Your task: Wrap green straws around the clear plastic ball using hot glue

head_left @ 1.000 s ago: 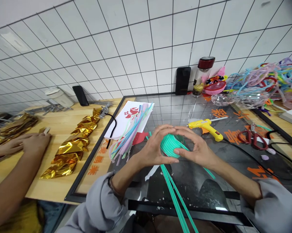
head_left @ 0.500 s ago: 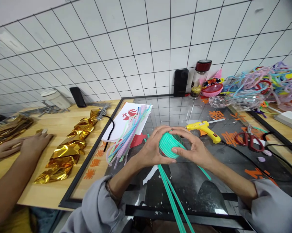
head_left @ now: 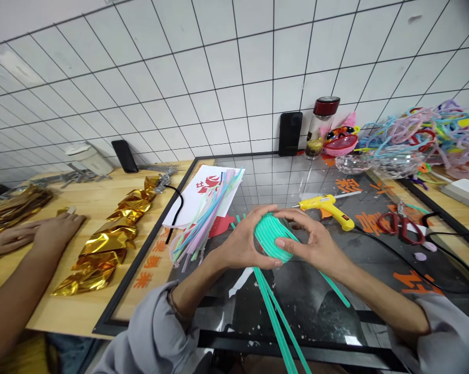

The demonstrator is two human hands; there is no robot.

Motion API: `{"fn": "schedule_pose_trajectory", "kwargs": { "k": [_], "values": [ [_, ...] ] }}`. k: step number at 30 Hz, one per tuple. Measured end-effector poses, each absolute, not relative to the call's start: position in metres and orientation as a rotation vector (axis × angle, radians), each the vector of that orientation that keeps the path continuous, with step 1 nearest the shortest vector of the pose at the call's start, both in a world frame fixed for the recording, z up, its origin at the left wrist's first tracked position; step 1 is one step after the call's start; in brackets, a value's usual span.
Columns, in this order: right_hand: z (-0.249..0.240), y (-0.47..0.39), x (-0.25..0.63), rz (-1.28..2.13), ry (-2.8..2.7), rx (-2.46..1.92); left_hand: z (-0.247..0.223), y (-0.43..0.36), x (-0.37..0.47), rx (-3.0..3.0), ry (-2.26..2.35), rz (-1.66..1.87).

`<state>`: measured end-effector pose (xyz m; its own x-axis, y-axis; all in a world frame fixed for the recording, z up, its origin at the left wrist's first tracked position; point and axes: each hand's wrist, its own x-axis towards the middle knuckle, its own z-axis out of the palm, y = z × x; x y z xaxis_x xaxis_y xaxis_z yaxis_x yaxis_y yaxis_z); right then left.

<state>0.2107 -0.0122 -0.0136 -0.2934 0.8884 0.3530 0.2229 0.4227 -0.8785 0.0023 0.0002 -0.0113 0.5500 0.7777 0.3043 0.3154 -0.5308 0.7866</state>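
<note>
left hand (head_left: 239, 241), right hand (head_left: 315, 244) clamped on green ball (head_left: 269, 235)
if strips (head_left: 274, 319) at its 6 o'clock snag, could unwind

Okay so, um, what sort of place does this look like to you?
Most likely a craft workshop or a shared craft table: a yellow glue gun and red-handled scissors lie on the glossy tabletop, and colourful strands are heaped near the tiled wall.
</note>
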Motion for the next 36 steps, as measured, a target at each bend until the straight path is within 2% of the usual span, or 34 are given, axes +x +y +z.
{"fn": "schedule_pose_trajectory", "kwargs": {
  "k": [16, 26, 36],
  "values": [
    [-0.011, -0.027, 0.206, 1.006, -1.678, -1.074, 0.000, 0.003, -0.007, 1.962, 0.845, 0.694],
    [0.000, -0.027, 0.214, 1.221, -1.633, -0.977, 0.000, 0.003, -0.007, 1.922, 0.875, 0.695],
    [0.002, -0.027, 0.216, 1.461, -1.341, -0.934, 0.000, 0.002, -0.007, 1.944, 0.814, 0.685]
  ]
}}
